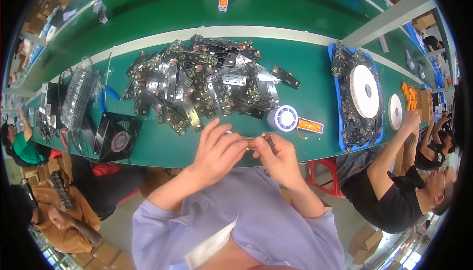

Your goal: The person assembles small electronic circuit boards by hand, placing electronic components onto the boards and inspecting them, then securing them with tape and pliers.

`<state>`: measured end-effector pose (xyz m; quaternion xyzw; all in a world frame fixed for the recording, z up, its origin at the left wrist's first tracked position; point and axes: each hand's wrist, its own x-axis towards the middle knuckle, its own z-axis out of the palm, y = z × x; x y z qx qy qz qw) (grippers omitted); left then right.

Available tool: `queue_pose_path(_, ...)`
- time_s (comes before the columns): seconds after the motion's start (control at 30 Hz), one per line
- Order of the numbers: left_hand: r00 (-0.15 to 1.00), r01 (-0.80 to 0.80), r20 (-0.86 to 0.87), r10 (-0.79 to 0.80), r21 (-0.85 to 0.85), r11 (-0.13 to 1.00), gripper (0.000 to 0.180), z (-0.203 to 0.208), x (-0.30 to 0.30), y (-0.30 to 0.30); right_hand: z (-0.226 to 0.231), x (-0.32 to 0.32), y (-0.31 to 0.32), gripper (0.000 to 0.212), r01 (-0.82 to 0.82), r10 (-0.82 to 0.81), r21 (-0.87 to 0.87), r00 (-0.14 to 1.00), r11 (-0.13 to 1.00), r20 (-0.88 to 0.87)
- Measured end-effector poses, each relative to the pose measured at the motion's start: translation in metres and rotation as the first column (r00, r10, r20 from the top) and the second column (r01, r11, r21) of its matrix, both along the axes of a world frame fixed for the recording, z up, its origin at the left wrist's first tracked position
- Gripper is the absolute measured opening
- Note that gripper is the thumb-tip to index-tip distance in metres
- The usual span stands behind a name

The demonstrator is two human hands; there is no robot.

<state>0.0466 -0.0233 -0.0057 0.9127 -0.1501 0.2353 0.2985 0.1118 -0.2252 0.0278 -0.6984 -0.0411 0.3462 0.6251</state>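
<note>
Just off the table's near edge, both hands meet in front of my chest. A narrow dark circuit board point(268, 142) is pinched between the thumb and fingers of my right hand point(280, 160). My left hand point(217, 152) has its fingers closed around one end of a short orange-brown piece point(252, 144), whose kind I cannot make out; it reaches to the right fingertips. Beyond the hands lies a loose heap of black circuit boards point(197, 75) with shiny metal strips. A round white slotted housing point(286, 118) sits nearby, next to an orange cell in a holder point(310, 125).
At right, a blue tray point(338, 117) holds more boards and a white reel point(364, 91). A black fan point(117, 139), blue-handled pliers point(110, 91) and plastic-wrapped parts point(81, 95) lie at left. Co-workers sit on both sides. A raised rail point(276, 33) crosses behind the heap.
</note>
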Motion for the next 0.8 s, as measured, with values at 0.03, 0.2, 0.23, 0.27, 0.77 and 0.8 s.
queue_pose_path(0.03,1.0,0.001,-0.001,-0.001,0.0,1.0,0.034,0.0,0.0,0.001,-0.003,-0.001,0.001,0.034,0.029,-0.021,-0.06,0.99,0.998,0.139)
queue_pose_path(0.2,0.995,0.061,0.075,-0.064,0.043,0.997,0.031,-0.002,-0.003,0.004,-0.009,-0.004,0.006,0.036,0.088,-0.078,-0.068,0.987,0.994,0.141)
queue_pose_path(0.23,0.995,0.062,0.074,-0.065,0.043,0.997,0.031,-0.002,-0.002,0.004,-0.011,-0.005,0.008,0.035,0.136,-0.12,-0.067,0.972,0.988,0.203)
queue_pose_path(0.27,0.998,0.055,-0.002,-0.055,-0.08,0.995,0.026,0.001,-0.001,0.004,-0.012,-0.005,0.009,0.035,0.138,-0.122,-0.067,0.972,0.988,0.202)
queue_pose_path(0.77,0.99,0.042,-0.124,-0.068,-0.197,0.979,0.02,0.008,0.01,-0.001,-0.014,-0.024,-0.006,0.015,-0.062,0.05,0.009,0.871,0.998,0.488)
queue_pose_path(0.8,0.986,0.104,-0.113,-0.125,-0.173,0.979,0.021,0.008,0.011,0.001,-0.014,-0.024,-0.004,0.015,-0.051,0.038,0.016,0.89,0.999,0.455)
